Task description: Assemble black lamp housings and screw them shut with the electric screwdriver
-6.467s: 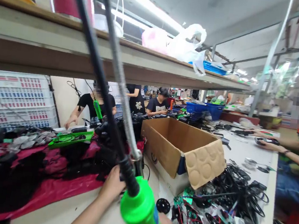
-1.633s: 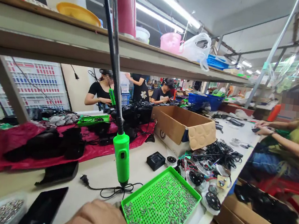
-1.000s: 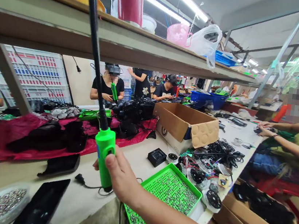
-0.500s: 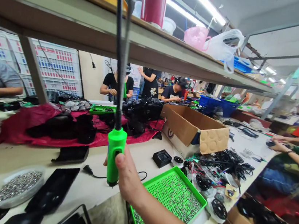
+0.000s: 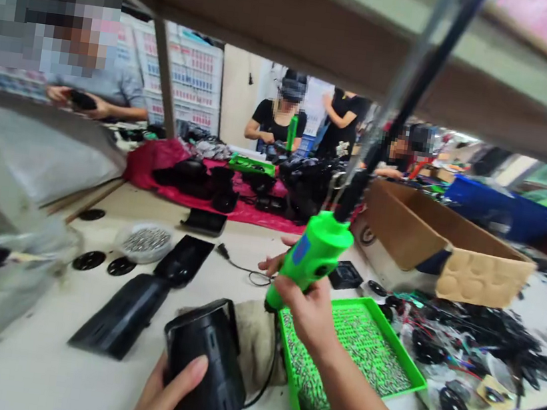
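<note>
My right hand (image 5: 308,304) is wrapped round a bright green electric screwdriver (image 5: 315,247), tilted, with a black cord and a spring running up from its top. Its lower tip is above the near left corner of a green tray (image 5: 418,384) full of small screws. My left hand (image 5: 171,390) grips a black plastic housing (image 5: 205,364) with a raised frame at its top; a cable comes from its right side. A beige cloth (image 5: 255,344) lies behind the housing, on the table.
Black plastic panels (image 5: 120,316), black discs (image 5: 89,260) and a bowl of small metal parts (image 5: 146,242) lie at left. A cardboard box (image 5: 486,277) and tangled wired parts (image 5: 482,343) are at right. Overhead runs a shelf (image 5: 295,40). Co-workers (image 5: 279,122) sit across the table.
The view has swung left and down. The screwdriver has gone from upright to tilted and sits nearer the tray. My left hand has come into view, holding the black housing.
</note>
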{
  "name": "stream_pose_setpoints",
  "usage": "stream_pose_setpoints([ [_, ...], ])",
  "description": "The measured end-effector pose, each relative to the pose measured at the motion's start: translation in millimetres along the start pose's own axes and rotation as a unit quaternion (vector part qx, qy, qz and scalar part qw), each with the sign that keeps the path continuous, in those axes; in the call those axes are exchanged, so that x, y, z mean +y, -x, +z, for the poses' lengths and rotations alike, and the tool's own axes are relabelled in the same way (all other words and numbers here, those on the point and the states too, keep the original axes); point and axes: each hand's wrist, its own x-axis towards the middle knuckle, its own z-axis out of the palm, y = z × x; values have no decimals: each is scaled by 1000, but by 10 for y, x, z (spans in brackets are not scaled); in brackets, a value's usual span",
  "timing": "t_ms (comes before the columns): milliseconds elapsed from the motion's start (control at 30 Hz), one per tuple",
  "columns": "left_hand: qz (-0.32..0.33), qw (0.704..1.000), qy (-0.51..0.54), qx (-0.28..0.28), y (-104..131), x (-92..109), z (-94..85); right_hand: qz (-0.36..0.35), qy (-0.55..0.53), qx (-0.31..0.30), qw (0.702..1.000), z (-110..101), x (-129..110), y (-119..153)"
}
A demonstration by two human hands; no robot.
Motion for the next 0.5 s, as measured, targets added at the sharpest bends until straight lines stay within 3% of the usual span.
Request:
stream_pose_setpoints([
  [100,7,1000,21,6,41,8,32,-7,-96,14,995,46,-100,88],
  [200,5,1000,12,17,56,20,75,-72,-181,49,980,179,-215,157],
  [300,-4,1000,5,7,43,21,97,-107,-184,54,975,302,-215,199],
  [500,14,1000,-20,-2,-4,12,95,-79,-174,13,981,356,-6,240],
])
